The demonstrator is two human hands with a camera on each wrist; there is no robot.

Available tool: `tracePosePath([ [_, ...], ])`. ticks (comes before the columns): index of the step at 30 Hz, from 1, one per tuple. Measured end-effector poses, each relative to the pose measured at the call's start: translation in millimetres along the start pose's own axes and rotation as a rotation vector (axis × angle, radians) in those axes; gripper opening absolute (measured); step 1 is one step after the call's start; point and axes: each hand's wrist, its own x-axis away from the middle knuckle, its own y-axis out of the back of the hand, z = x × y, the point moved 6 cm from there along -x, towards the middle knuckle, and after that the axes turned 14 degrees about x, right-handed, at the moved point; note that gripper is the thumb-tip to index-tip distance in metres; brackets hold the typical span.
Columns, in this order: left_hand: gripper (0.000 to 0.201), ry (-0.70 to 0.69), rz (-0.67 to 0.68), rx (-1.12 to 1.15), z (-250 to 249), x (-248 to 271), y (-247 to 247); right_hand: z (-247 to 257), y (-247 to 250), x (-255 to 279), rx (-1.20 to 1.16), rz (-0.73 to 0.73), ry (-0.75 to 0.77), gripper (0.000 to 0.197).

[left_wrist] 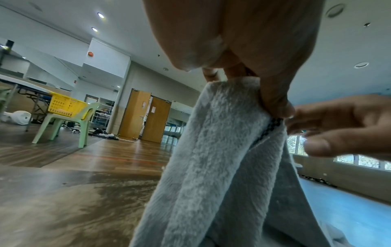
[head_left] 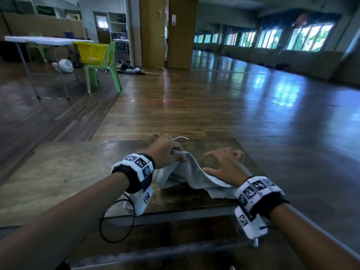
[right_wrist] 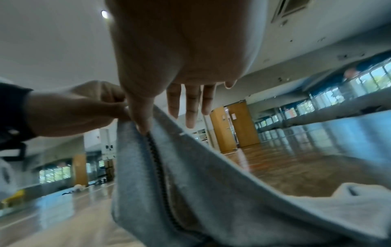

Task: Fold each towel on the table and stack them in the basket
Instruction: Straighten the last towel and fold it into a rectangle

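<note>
A pale grey towel (head_left: 191,175) with a dark stitched band lies rumpled on the wooden table (head_left: 58,172), one edge lifted into a ridge. My left hand (head_left: 167,151) pinches that raised edge between thumb and curled fingers; the pinch shows clearly on the towel (left_wrist: 222,150) in the left wrist view. My right hand (head_left: 224,162) hovers just right of the ridge with fingers spread and straight, its thumb touching the towel (right_wrist: 190,175) by the dark band. The yellow basket (head_left: 90,52) sits far off on a green chair (head_left: 105,71) at the back left.
The table's far edge lies just beyond my hands, with open wooden floor past it. A white folding table (head_left: 39,40) stands at the back left beside the chair, a small white fan (head_left: 65,65) beneath it. Wooden doors (head_left: 167,32) stand behind. A black cable (head_left: 116,221) hangs from my left wrist.
</note>
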Motion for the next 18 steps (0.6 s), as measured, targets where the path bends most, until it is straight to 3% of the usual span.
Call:
tracePosePath([
  [2, 0.029, -0.030, 0.012, 0.056, -16.3, 0.3, 0.9, 28.8, 6.6, -3.2, -0.103, -0.024, 0.066, 0.068],
  [3, 0.029, -0.035, 0.011, 0.089, -20.3, 1.1, 0.9, 37.1, 9.3, -4.5, -0.139, -0.030, 0.074, 0.064],
  [6, 0.028, -0.012, 0.009, 0.142, -17.8, 4.4, -0.6, 46.6, 17.8, -8.1, -0.167, -0.093, 0.064, 0.025],
  [8, 0.028, 0.036, -0.002, 0.137, -6.7, 8.3, -0.8, 44.3, 19.2, -7.8, -0.195, -0.104, 0.055, 0.016],
  [14, 0.014, 0.176, -0.046, 0.189, 26.5, 19.6, 1.4, 16.9, 15.4, 1.8, -0.219, -0.043, 0.030, 0.020],
  [18, 0.028, 0.193, -0.075, 0.272, 27.7, 17.0, -7.3, 17.6, 16.8, 5.8, -0.306, 0.021, 0.044, 0.016],
])
